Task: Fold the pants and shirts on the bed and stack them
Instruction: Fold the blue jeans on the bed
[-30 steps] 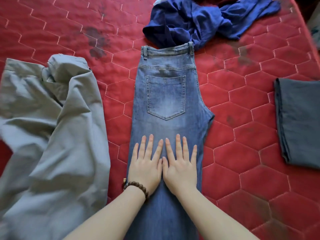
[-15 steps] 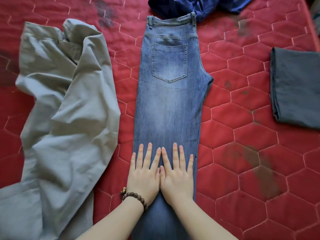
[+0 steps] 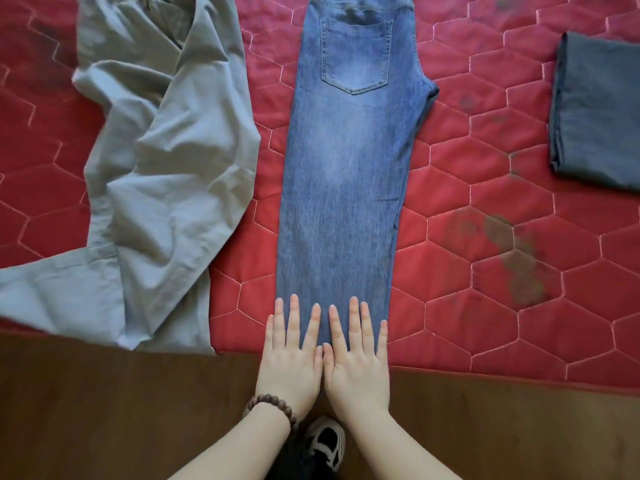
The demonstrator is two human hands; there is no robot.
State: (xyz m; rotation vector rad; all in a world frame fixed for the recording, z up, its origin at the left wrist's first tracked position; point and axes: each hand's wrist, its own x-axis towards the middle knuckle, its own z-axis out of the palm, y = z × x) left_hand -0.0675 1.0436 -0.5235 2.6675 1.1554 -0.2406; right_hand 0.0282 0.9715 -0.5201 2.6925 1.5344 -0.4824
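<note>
On the bed [image 3: 485, 188], left hand [image 3: 290, 363] and right hand [image 3: 356, 365] flat, fingers spread, grasping nothing, pressing jeans [image 3: 346, 174].

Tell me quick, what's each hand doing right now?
Left hand: open, flat on the jeans, holding nothing.
Right hand: open, flat on the jeans, holding nothing.

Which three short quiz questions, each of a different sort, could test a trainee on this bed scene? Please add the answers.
1. True or false: both hands lie flat, side by side, on the blue jeans.
2. Which garment is already folded? A) grey trousers B) dark grey garment C) the jeans
3. Fill in: the bead bracelet is on the ___ wrist.

Key: 1 true, the left hand and right hand press the jeans; 2 B; 3 left.
</note>
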